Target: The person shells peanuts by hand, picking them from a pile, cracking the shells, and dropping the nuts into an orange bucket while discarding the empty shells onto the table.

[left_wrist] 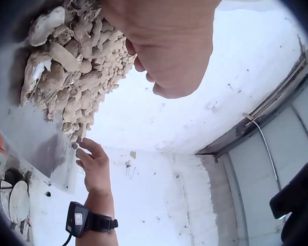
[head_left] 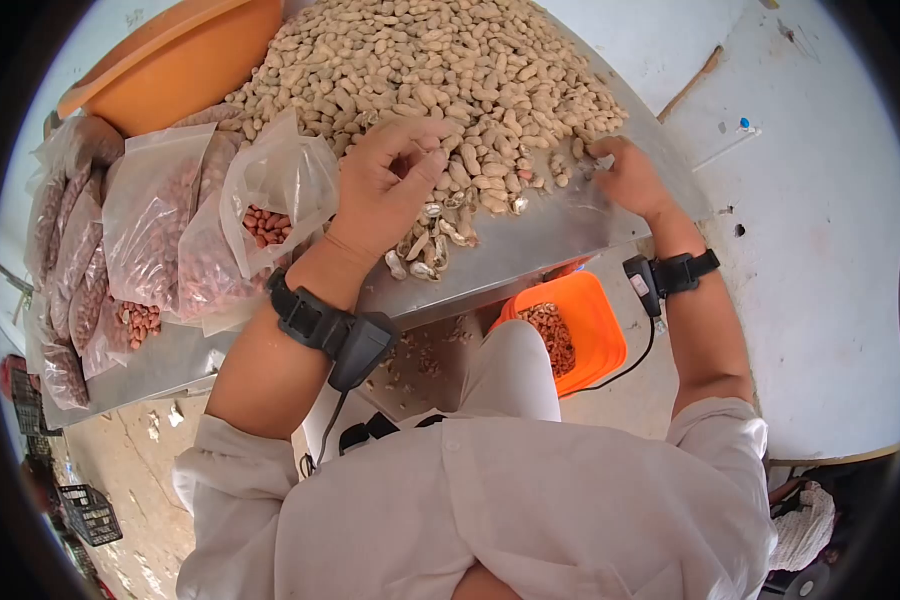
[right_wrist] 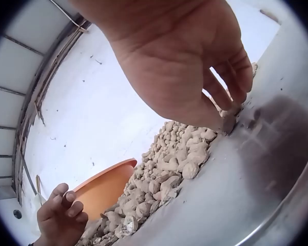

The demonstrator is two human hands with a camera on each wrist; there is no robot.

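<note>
A large heap of unshelled peanuts covers the metal table. My left hand hovers over the heap's near side, its fingers loosely curled, and nothing shows in its grasp; in the right wrist view the same hand appears at lower left. My right hand is at the heap's right edge, low over the metal. Its thumb and fingertips pinch a peanut there, mostly hidden by the fingers in the right wrist view. Split, empty peanut shells lie below my left hand, near the table's front edge.
Plastic bags of red shelled peanuts stand at the left, one with its mouth open. Behind them leans an orange basin. Under the table edge, an orange bucket holds shelled peanuts. Shell bits litter the floor.
</note>
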